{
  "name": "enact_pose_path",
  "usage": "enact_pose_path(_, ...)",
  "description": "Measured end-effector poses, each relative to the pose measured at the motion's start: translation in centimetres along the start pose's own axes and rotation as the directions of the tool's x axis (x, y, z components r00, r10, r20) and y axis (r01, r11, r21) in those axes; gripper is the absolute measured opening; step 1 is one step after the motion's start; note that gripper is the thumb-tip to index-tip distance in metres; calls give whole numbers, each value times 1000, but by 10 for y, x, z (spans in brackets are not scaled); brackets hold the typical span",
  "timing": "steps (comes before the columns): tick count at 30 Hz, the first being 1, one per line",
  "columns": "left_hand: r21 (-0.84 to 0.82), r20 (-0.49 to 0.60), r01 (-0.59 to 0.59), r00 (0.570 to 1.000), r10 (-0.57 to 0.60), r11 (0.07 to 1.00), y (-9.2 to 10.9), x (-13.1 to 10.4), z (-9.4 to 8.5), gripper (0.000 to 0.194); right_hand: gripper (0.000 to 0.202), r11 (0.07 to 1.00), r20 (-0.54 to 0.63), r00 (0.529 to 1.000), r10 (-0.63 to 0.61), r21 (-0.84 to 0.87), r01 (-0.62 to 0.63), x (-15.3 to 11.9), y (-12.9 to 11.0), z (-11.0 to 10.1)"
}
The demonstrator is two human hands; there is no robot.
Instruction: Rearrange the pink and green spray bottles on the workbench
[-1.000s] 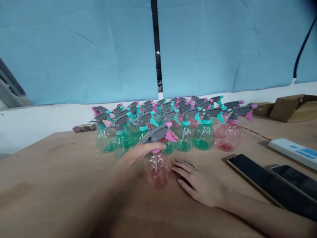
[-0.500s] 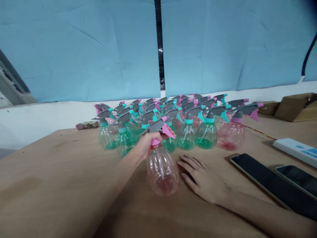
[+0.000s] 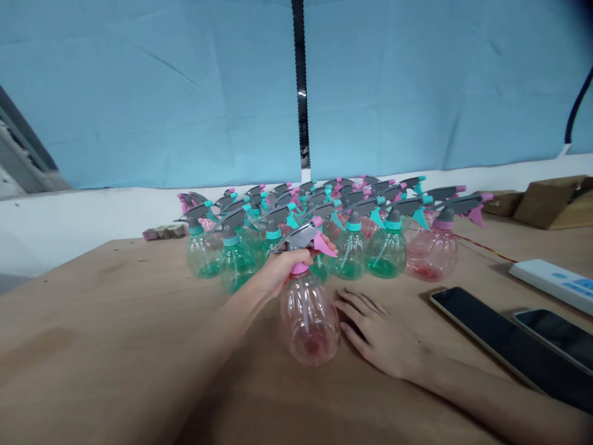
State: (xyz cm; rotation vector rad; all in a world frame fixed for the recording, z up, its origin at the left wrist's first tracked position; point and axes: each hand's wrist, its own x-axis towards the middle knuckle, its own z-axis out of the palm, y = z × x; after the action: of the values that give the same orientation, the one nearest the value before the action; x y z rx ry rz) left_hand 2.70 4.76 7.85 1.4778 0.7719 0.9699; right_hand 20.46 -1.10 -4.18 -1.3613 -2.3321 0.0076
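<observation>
The left hand (image 3: 288, 267) was closed around the neck of a pink bottle (image 3: 311, 321), just under its spray head. The bottle stood out in front of the other bottles (image 3: 349, 253), between the two hands; whether its base met the table (image 3: 106, 321) could not be told. The right hand (image 3: 382, 337) lay palm down, gripping nothing, fingers loosely spread, their tips just beside the bottle's right side.

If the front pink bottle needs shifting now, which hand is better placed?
Left, I'd judge. The left hand grips the pink bottle around its neck, under the gray spray head. The right hand lies palm down on the table beside the bottle, apparently holding nothing.
</observation>
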Motion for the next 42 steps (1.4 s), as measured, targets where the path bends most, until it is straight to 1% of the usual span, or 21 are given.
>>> enact_pose_path(5, -22, 27, -68, 997, 68, 997, -1, 1, -1, 33, 39, 1000, 12, 1000, 8, 4, -8, 0, -1, -1)
enact_pose_path(7, -24, 21, -45, 999, 46, 999, 0, 1, -1, 34, 39, 1000, 16, 1000, 4, 2, -4, 0, -1, -2)
enact_pose_path(11, 0, -38, 50, 998, -50, 999, 1, 1, -3, 42, 38, 1000, -4, 1000, 1, 10, -1, 0, 0, -2)
enact_pose_path(14, -14, -44, 39, 998, -40, 999, 1, 0, -3, 44, 39, 1000, 4, 1000, 2, 9, -2, 0, 0, -2)
enact_pose_path(18, -23, -32, 29, 999, -30, 999, 0, 0, -3, 36, 39, 1000, 14, 1000, 3, 11, -3, 0, 0, -2)
enact_pose_path(20, -27, -33, 5, 999, -6, 1000, -1, 0, -2, 32, 39, 1000, 4, 1000, 0, 18, 0, 0, 0, -2)
enact_pose_path(22, -36, -32, -48, 998, 47, 998, -2, 1, -1, 27, 39, 1000, -4, 1000, -2, 20, 3, 0, 0, -1)
enact_pose_path(24, -40, 6, -100, 995, 101, 994, -3, 1, -1, 21, 39, 1000, -7, 1000, -3, 19, 3, 0, 1, 0)
enact_pose_path(26, -51, 51, -121, 991, 124, 991, -4, 2, -1, 20, 40, 1000, -8, 1000, -5, 19, 5, 0, 1, 0)
enact_pose_path(28, -69, 75, -102, 991, 107, 992, -3, 2, -1, 25, 40, 1000, -6, 1000, -7, 17, 7, 0, 1, -1)
enact_pose_path(31, -62, 73, -69, 995, 73, 996, -1, 1, -1, 32, 39, 1000, 5, 1000, -6, 8, 6, 0, 1, -2)
enact_pose_path(35, -25, 48, -50, 998, 51, 998, 1, 2, -3, 32, 39, 1000, -1, 1000, -4, 12, 4, 0, 0, -2)
enact_pose_path(40, -62, 52, -54, 997, 57, 997, -4, 5, -9, 33, 39, 1000, -6, 1000, -3, 9, 3, 0, 0, -2)
enact_pose_path(42, -53, 49, -33, 998, 35, 998, -4, 6, -11, 32, 40, 1000, -4, 1000, -3, 3, 3, 0, 0, -2)
